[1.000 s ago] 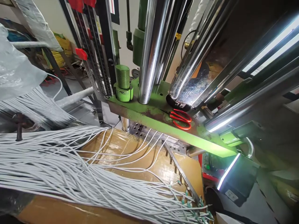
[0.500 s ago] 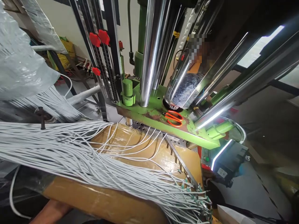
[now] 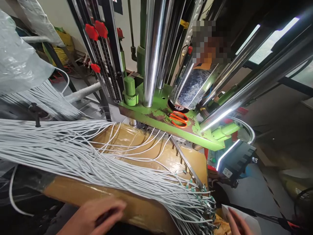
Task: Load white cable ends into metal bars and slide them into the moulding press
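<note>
Orange-handled scissors (image 3: 179,119) lie on a chipped green steel plate (image 3: 156,114) at centre, beneath shiny chrome columns (image 3: 151,49); red plastic knobs (image 3: 95,29) sit upper left.

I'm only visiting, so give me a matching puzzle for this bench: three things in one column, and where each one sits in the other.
Things:
1. scissors
2. white wires
3. left hand

Places:
A. spread across the brown taped board
B. on the green machine plate
C. at the board's near edge

Pairs: 1-B; 2-A; 3-C
</note>
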Demonstrator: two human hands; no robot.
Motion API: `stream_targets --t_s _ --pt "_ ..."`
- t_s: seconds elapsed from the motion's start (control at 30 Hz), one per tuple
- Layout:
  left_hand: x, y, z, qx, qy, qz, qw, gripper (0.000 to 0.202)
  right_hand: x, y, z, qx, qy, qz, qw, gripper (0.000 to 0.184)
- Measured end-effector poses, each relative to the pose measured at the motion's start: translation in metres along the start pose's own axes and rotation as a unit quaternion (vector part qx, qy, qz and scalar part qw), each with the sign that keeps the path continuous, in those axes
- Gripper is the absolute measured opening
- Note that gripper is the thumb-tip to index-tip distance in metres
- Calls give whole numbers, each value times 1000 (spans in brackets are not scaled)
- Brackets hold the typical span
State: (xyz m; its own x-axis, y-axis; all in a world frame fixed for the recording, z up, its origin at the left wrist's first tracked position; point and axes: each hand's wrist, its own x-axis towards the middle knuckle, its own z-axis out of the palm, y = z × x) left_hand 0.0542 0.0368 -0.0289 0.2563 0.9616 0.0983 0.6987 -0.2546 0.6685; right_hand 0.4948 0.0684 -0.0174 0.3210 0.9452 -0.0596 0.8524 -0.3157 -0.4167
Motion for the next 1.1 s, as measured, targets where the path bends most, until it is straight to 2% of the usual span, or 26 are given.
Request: stream_targets --t_s 0.07,0.1,0.13,0.17,0.23,0.33,0.4,0.57,0.63,0.73,0.83,0.93,1.03,1.1 --pt "53 15 10 24 -4 86 996 30 21 -22 10 25 -12 -51 998 42" --pt "77 21 15 49 -14 127 991 35 32 -36 17 30 -36 -102 994 45" --pt "98 26 19 80 -47 148 985 38 42 -50 24 20 -71 -146 987 47" --pt "114 30 23 111 -72 149 980 37 51 -63 30 4 -110 -178 978 47" --pt "131 34 28 180 -114 134 968 34 62 -79 39 -21 -173 -220 960 49" --pt "134 36 29 269 -144 123 945 26 68 -83 42 -36 -205 -245 947 63" --pt "136 34 29 287 -169 132 934 24 72 -83 40 -37 -208 -266 941 72" --pt "154 34 35 279 -217 145 924 26 109 -105 39 -85 -150 -304 937 67" --pt "160 34 38 262 -224 139 928 29 125 -118 42 -90 -135 -300 940 64" --pt "165 31 38 184 -224 87 953 28 134 -136 41 -72 -130 -299 943 60" --pt "171 26 29 123 -238 55 962 22 117 -151 35 -32 -146 -323 935 43" --pt "177 26 13 76 -262 66 960 23 87 -165 33 14 -227 -359 905 36" --pt "177 29 0 -3 -287 46 957 25 62 -172 44 8 -287 -350 892 37" --pt "174 28 -5 -17 -280 44 959 23 52 -172 54 -22 -278 -338 899 27"
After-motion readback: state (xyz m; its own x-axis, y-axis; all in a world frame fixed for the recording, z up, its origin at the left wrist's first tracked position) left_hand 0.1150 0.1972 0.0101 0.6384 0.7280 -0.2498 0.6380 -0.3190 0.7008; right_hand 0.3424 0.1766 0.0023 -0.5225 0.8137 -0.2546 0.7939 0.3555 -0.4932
